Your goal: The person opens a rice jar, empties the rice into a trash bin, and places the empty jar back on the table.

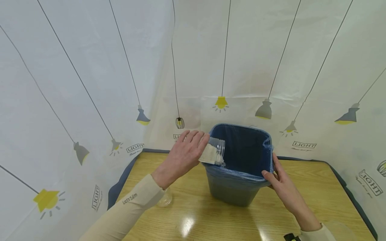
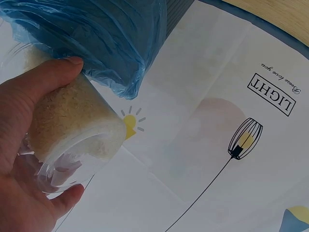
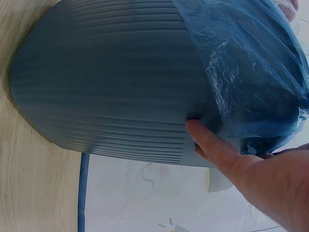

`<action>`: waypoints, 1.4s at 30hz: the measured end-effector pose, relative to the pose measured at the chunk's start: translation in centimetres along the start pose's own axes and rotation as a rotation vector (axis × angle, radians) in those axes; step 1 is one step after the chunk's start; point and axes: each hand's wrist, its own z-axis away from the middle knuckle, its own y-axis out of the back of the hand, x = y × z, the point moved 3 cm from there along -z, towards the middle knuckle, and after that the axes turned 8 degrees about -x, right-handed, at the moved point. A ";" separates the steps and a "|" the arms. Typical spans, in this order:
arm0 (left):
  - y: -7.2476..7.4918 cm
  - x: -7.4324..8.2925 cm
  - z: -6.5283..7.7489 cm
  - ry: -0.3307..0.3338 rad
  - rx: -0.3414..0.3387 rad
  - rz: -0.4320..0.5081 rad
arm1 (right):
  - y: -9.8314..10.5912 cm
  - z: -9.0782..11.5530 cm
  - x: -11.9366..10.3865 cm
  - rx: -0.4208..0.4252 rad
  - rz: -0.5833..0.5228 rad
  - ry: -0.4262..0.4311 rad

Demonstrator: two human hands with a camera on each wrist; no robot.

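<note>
My left hand [image 1: 188, 150] grips a clear plastic jar [image 1: 212, 152] that lies tipped on its side, its mouth over the left rim of a blue trash bin [image 1: 232, 190]. Pale grains that look like rice [image 2: 72, 113] fill much of the jar, and some sit at its mouth. A thin blue bag [image 2: 96, 43] lines the bin and folds down over its rim. On the bin's right side, my right hand [image 1: 284, 187] holds the near right corner, thumb at the front rim and fingers along the side. Below the bag's edge, a fingertip [image 3: 195, 126] touches the ribbed wall.
A wooden table [image 1: 181, 214] carries the bin. A clear round object [image 1: 165, 198] stands beside my left forearm, partly hidden by the sleeve. A white sheet printed with lamps [image 1: 199, 67] hangs behind and around the table. Dark blue edging [image 1: 123, 177] follows the table's border.
</note>
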 end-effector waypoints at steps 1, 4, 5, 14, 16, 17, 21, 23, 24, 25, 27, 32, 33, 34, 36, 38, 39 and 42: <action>0.0 0.0 0.0 0.000 -0.002 -0.001 | 0.0 0.0 0.0 0.001 0.000 0.000; 0.0 0.0 0.0 0.000 -0.006 0.000 | 0.0 0.0 0.0 0.003 0.008 0.000; 0.0 0.0 0.0 0.000 -0.007 0.000 | 0.0 0.0 0.0 0.004 0.011 0.001; -0.1 0.0 -0.2 -0.016 0.018 -0.011 | 0.0 -0.1 0.1 0.007 0.010 -0.005; -0.1 0.0 -0.2 -0.018 0.020 -0.013 | 0.0 -0.1 0.1 0.008 0.012 -0.006; -0.1 0.0 -0.2 -0.019 0.017 -0.009 | 0.0 -0.1 0.2 0.008 0.012 -0.007; -0.1 -0.1 -0.3 -0.023 -0.001 0.007 | 0.0 -0.1 0.2 0.007 0.003 -0.009; 0.0 -0.1 -0.3 -0.023 -0.008 0.005 | -0.1 -0.1 0.2 0.007 0.001 -0.009; 0.0 -0.1 -0.3 -0.023 -0.008 0.003 | -0.1 -0.1 0.2 0.006 0.000 -0.007; 0.0 -0.1 -0.3 -0.024 -0.006 0.001 | -0.1 -0.1 0.2 0.005 0.001 -0.005; 0.0 -0.1 -0.3 -0.023 0.000 0.000 | -0.1 -0.1 0.1 0.005 0.002 -0.003; 0.0 -0.1 -0.3 -0.024 -0.004 0.001 | -0.1 -0.1 0.0 0.007 -0.001 -0.006; 0.0 -0.1 -0.3 -0.024 -0.008 0.000 | -0.1 -0.1 0.1 0.006 -0.001 -0.006; 0.0 -0.1 -0.3 -0.023 -0.013 -0.001 | -0.1 -0.1 0.1 0.005 -0.003 -0.007; 0.1 -0.1 -0.3 -0.022 -0.018 0.002 | -0.1 0.0 0.1 0.003 -0.009 -0.006; 0.1 -0.1 -0.4 -0.020 -0.025 0.009 | -0.1 0.0 0.2 0.002 -0.014 -0.009; 0.2 -0.1 -0.4 -0.019 -0.030 0.013 | -0.1 -0.1 0.2 0.001 -0.016 -0.011; 0.1 -0.2 -0.6 -0.013 -0.061 0.022 | -0.1 0.0 0.3 0.002 -0.018 -0.020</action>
